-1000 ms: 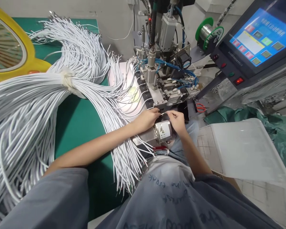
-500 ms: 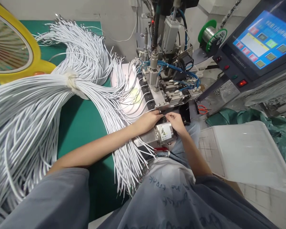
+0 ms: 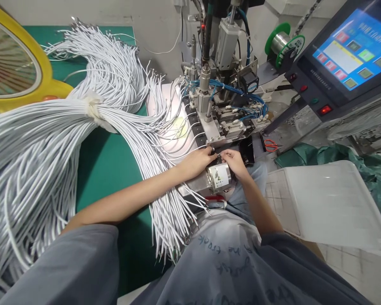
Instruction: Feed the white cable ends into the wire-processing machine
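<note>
My left hand (image 3: 195, 162) and my right hand (image 3: 234, 162) meet at the front of a small benchtop machine (image 3: 220, 114). Both are closed in a pinch on the end of one thin white wire (image 3: 190, 149) held against the machine's metal fixture. A silver cylinder with a label (image 3: 219, 176) sits just below my fingers. A huge bundle of white wires (image 3: 47, 140), tied with a white band (image 3: 93, 108), lies across the green mat (image 3: 104, 165) on the left, its ends fanning toward my left arm.
A touchscreen control box (image 3: 349, 55) with red buttons stands at the right. A green solder spool (image 3: 281, 44) sits behind the machine. Orange scissors (image 3: 268, 145) lie right of it. A translucent plastic bin (image 3: 324, 203) is at lower right, a yellow-rimmed object (image 3: 19, 67) at upper left.
My hands have moved closer together at the fixture; the wire end that showed between them a second ago is now tucked under my fingertips.
</note>
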`<action>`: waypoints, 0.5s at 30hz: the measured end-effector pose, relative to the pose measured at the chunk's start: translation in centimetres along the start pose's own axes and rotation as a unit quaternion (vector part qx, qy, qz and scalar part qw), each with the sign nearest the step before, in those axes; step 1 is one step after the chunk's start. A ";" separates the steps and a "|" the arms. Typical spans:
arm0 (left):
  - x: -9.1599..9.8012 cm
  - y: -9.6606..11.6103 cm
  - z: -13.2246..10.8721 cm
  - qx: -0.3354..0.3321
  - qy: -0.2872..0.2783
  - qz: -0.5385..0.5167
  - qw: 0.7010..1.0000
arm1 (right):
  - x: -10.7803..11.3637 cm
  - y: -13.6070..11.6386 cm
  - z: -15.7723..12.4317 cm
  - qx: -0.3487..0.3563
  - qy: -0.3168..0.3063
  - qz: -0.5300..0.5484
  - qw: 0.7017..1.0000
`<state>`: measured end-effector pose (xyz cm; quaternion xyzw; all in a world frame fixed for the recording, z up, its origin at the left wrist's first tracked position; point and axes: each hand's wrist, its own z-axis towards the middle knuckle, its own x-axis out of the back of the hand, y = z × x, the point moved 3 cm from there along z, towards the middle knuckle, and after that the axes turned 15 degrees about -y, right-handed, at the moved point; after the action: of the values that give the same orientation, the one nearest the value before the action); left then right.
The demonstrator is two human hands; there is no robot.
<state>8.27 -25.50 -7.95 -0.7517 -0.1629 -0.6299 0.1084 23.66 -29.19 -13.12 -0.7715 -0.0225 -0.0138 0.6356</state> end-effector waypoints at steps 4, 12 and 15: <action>0.1 0.0 0.0 0.002 -0.004 0.001 1.000 | 0.2 -0.2 0.0 0.013 0.020 0.016 1.000; 0.0 0.0 0.1 -0.003 -0.012 -0.012 1.000 | 0.0 0.1 -0.5 0.033 0.032 0.000 0.999; -0.1 0.0 0.1 -0.007 -0.014 -0.013 1.000 | 0.0 0.2 -0.8 0.034 0.052 0.011 0.998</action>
<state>8.35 -25.45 -8.08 -0.7587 -0.1695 -0.6221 0.0928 23.64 -29.99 -13.13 -0.7476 0.0190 -0.0459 0.6623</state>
